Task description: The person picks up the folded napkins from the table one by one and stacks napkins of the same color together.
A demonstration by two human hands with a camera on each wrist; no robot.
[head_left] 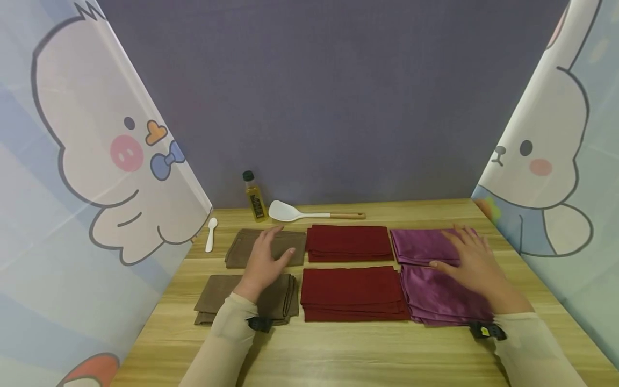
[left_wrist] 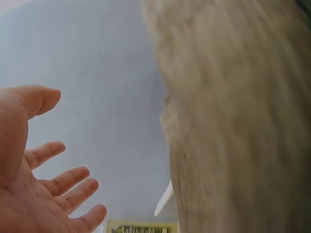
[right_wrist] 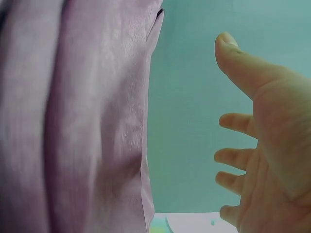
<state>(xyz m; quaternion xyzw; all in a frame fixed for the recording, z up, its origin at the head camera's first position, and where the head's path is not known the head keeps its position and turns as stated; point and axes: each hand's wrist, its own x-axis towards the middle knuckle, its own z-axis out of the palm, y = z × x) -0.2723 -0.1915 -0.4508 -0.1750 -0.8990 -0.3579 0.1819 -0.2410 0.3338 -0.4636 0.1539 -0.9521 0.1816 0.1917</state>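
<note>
Head view, far left: a white spoon (head_left: 210, 236) lies on the wood-grain table (head_left: 338, 355), its bowl toward the back.
Brown pair: a far brown cloth (head_left: 240, 250) and a near brown cloth (head_left: 277, 302), matte and folded into flat rectangles, lie one behind the other; layered edges show at the right side of the near one.
Bottle: the green-capped bottle (head_left: 256, 200) of yellow liquid stands behind the brown pair.
Left hand: the left hand (head_left: 264, 263) hovers above the brown pair, fingers extended, thumb apart, holding nothing; its wrist camera blurs the brownish surface alongside, probably the near cloth.
Spatula: a white spatula (head_left: 309, 215) with a wooden handle end lies behind the red pair, head to the left.
Red pair: a far red cloth (head_left: 350, 243) and a near red cloth (head_left: 354, 293), deep red, sit mid-table in neat stacked folds.
Purple pair: a far purple cloth (head_left: 418, 246) and a near purple cloth (head_left: 440, 298) gleam like satin, slightly creased.
Right hand: the right hand (head_left: 471, 264) is spread above the purple pair, gripping nothing.
</note>
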